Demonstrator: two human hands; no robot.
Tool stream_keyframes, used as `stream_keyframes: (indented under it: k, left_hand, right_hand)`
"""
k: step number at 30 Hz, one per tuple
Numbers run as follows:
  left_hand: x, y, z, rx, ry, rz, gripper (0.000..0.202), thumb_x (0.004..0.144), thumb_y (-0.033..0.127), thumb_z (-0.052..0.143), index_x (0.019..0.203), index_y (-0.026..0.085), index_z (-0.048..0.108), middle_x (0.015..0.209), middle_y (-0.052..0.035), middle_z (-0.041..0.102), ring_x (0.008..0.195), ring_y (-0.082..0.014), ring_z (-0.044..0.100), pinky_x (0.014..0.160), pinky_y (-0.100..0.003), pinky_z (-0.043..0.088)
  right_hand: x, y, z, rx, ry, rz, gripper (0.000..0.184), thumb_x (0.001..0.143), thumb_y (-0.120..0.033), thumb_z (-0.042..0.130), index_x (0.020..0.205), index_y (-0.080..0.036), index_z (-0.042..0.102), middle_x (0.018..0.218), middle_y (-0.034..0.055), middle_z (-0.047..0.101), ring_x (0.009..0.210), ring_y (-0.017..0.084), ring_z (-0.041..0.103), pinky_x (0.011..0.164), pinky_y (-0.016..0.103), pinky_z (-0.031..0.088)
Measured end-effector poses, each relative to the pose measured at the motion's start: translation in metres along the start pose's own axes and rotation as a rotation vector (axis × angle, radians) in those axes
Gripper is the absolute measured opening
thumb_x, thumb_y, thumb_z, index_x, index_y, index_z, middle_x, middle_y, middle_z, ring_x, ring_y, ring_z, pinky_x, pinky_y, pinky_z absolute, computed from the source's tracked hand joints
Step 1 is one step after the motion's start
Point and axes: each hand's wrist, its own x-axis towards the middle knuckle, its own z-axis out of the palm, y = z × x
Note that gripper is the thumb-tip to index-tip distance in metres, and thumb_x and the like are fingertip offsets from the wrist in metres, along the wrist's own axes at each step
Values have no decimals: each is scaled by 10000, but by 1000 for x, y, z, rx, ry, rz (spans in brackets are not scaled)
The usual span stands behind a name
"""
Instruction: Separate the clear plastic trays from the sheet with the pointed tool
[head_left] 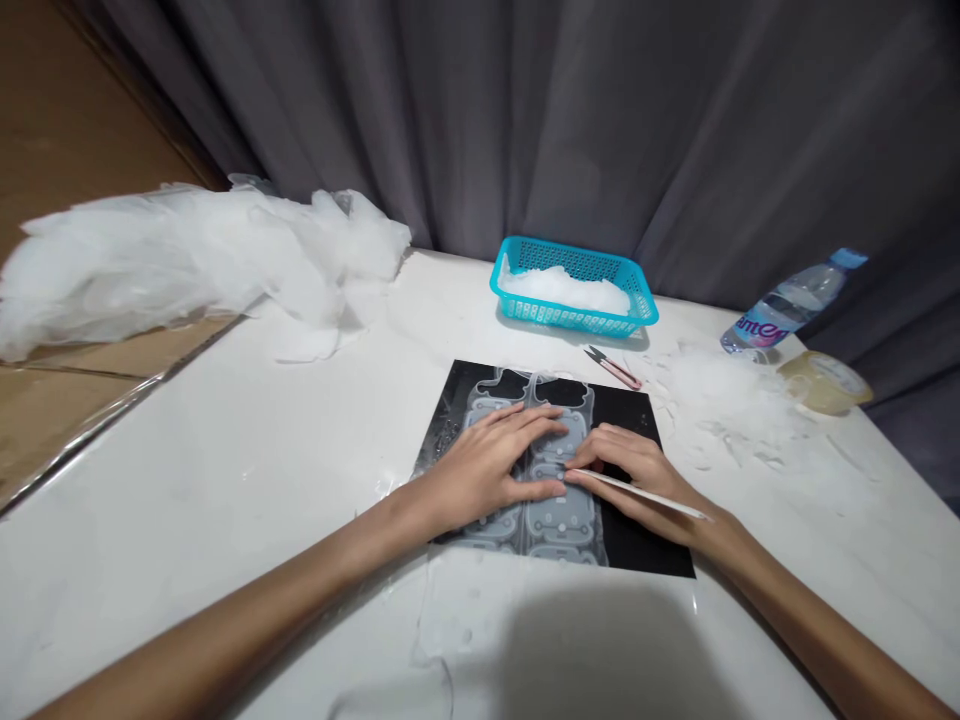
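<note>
A clear plastic sheet (559, 520) with several cut-out shapes lies on a black mat (637, 540) in the middle of the white table (247, 470). My left hand (487, 462) lies flat on the sheet with its fingers stretched out, pressing it down. My right hand (634, 470) is closed on a thin white stick-like tool (645, 492), pinched like a pen. The tool's tip touches the sheet just beside my left fingertips.
A turquoise basket (574, 312) with white plastic scraps stands behind the mat. Pink-handled snips (613, 367) lie before it. At right are loose clear scraps (712, 390), a lying water bottle (791, 302) and a tape roll (825, 382). Crumpled white film (187, 255) is piled far left.
</note>
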Motion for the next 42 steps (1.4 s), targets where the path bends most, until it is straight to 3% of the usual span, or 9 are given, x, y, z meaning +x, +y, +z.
stream_keyframes:
  k: [10, 19, 26, 32, 39, 42]
  left_hand:
    - [0, -2, 1, 15, 5, 37, 614, 966, 626, 631, 1481, 310, 521, 1662, -40, 442, 1520, -307, 426, 1280, -505, 282]
    - [1, 0, 0, 23, 3, 36, 617, 971, 632, 618, 1473, 284, 527, 1656, -51, 451, 1526, -312, 417, 1286, -488, 281]
    - [0, 3, -1, 33, -26, -8, 622, 967, 597, 650, 1482, 275, 515, 1672, -59, 424, 1544, -330, 379, 1281, -516, 279]
    - [1, 3, -4, 20, -26, 9, 601, 967, 600, 649, 1465, 287, 528, 1650, -56, 459, 1522, -317, 420, 1284, -501, 268]
    - [3, 1, -4, 2, -20, 31, 590, 967, 608, 643, 1463, 309, 530, 1650, -48, 459, 1511, -324, 435, 1274, -521, 279]
    - [4, 1, -4, 18, -19, 34, 598, 968, 620, 633, 1457, 292, 531, 1653, -52, 454, 1510, -317, 436, 1273, -509, 285]
  right_hand:
    - [-6, -4, -6, -192, -17, -95, 123, 1070, -210, 524, 958, -212, 572, 881, 53, 673, 815, 195, 629, 774, 343, 486]
    - [1, 3, 10, -282, 38, -171, 103, 1069, -223, 525, 970, -214, 551, 841, 49, 650, 772, 193, 607, 744, 326, 518]
    - [-6, -8, -4, -243, -35, -97, 115, 1076, -183, 486, 978, -218, 534, 869, 51, 622, 821, 194, 610, 759, 312, 511]
    - [-5, -5, -1, -243, -27, -141, 116, 1073, -175, 498, 980, -210, 558, 841, 43, 612, 790, 187, 590, 742, 306, 500]
    - [-13, -5, -10, 40, -80, 100, 71, 1068, -275, 561, 1026, -227, 593, 977, 52, 633, 924, 192, 616, 820, 317, 509]
    - [-11, -5, -9, 61, -49, 98, 75, 1065, -286, 572, 1025, -230, 601, 977, 46, 638, 947, 197, 607, 855, 336, 503]
